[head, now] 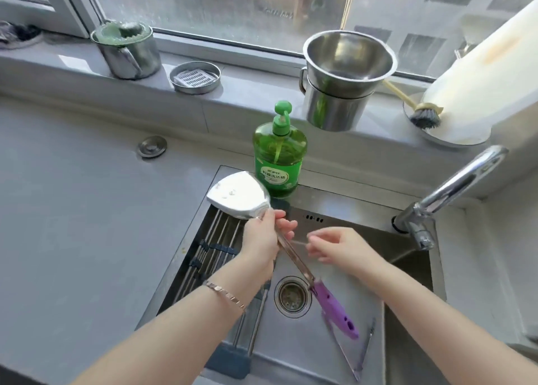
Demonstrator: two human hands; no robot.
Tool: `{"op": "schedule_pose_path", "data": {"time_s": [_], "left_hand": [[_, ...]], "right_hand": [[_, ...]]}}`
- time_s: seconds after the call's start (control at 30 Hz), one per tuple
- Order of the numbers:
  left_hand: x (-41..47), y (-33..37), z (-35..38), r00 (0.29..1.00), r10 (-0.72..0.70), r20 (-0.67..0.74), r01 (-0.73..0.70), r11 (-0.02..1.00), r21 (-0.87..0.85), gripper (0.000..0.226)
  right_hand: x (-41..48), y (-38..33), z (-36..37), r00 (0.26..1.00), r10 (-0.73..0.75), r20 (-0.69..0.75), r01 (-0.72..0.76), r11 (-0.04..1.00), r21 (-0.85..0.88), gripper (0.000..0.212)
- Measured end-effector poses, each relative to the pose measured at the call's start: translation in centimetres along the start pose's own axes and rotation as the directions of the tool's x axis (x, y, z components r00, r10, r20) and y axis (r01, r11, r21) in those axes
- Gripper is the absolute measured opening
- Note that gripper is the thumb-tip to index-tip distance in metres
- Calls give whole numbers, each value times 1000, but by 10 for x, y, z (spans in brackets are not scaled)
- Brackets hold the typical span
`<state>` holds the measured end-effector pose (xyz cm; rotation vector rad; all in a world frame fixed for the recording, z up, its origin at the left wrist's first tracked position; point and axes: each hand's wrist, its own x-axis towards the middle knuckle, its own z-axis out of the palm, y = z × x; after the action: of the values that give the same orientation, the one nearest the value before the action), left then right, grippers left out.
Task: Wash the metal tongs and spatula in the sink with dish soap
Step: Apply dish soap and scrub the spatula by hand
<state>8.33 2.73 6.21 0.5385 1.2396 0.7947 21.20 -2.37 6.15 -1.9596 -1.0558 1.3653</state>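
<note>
Two utensils are in play in the head view, and only one is in hand. Over the stainless steel sink (334, 215), the left hand (260, 240) grips the long metal spatula with the purple plastic handle (294, 261) high on its shaft, just below the broad shiny blade, fingers (286, 227) wrapped shut around the metal. Its long axis runs diagonally: blade up and away to the left over the sink's rim, purple handle down and toward the person, right of the round drain (292, 296). The right hand (340, 247) sits just beside the shaft on its right, fingers loosely apart and curled, holding nothing; whether the fingertips brush the shaft I cannot tell. That hand looks nearer the bare middle of the shaft, so rubbing along it would likely fall to the right. Slim metal tongs (353, 352) lie untouched on the sink floor, arms splayed, below the purple handle. A green pump bottle of dish soap (280, 157) stands on the sink's back edge, just behind the spatula blade. No water is visibly running from the chrome tap (454, 192).
</note>
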Motion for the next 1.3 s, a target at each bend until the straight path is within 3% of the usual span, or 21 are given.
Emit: {"op": "schedule_pose_path", "data": {"time_s": [0.1,0.23,0.43,1.0,1.2,1.3], "left_hand": [[17,13,-4,992,60,-110,-64,997,-35,27],[28,30,-8,989,109,-101,-115,992,-59,27],[38,45,-8,988,134,-82,-138,989,-49,29],[62,50,-10,982,155,-111,-171,973,-157,26],[58,52,-5,980,157,-122,-175,972,-156,27],[55,54,-2,978,163,-128,-183,970,-163,27]], "right_hand": [[33,-44,-20,991,77,-111,-54,979,198,31],[77,-113,-27,995,92,47,-103,927,359,49],[120,-165,-32,960,157,234,-274,714,644,38],[138,-160,-32,934,126,335,-352,493,796,30],[137,-160,-30,938,142,315,-343,493,799,30],[135,-166,-30,943,168,288,-332,564,756,32]]}}
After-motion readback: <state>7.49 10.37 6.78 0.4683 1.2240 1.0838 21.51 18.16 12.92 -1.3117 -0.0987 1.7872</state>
